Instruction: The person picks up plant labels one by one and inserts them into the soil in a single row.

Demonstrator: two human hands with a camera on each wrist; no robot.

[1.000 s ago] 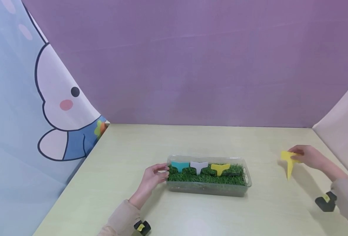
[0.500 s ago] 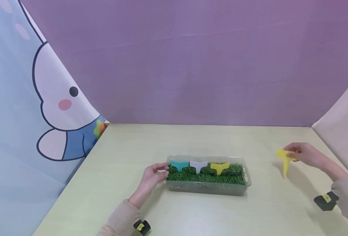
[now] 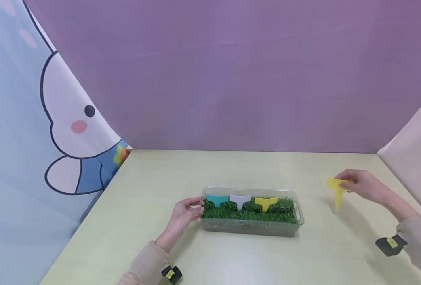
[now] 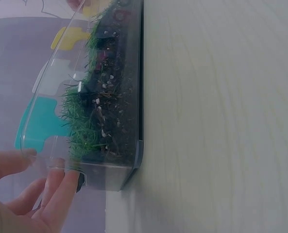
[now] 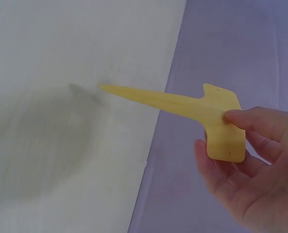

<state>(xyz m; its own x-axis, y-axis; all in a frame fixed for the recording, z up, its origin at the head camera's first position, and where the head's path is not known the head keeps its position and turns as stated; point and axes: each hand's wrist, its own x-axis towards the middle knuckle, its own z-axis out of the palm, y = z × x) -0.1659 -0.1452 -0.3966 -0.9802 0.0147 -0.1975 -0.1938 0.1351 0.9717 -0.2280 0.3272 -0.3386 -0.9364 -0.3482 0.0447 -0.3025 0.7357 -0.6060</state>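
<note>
A yellow T-shaped plant label is pinched in my right hand by its broad head, thumb on one face. Its pointed stem hangs downward above the table, right of a clear plastic planter box. Fairly straight fingers of my left hand touch the box's left end, with the thumb near the rim in the left wrist view. Green grass grows in dark soil inside the box. A teal label, a white label and another yellow label stand in a row there.
The box rests on a pale wooden table. Behind the table hangs a purple cloth. A blue cloth with a cartoon rabbit borders the left side, and a pale cloth the right.
My right hand has moved left and slightly farther from me, carrying the yellow plant label toward the box. The left hand and the box have stayed in place.
</note>
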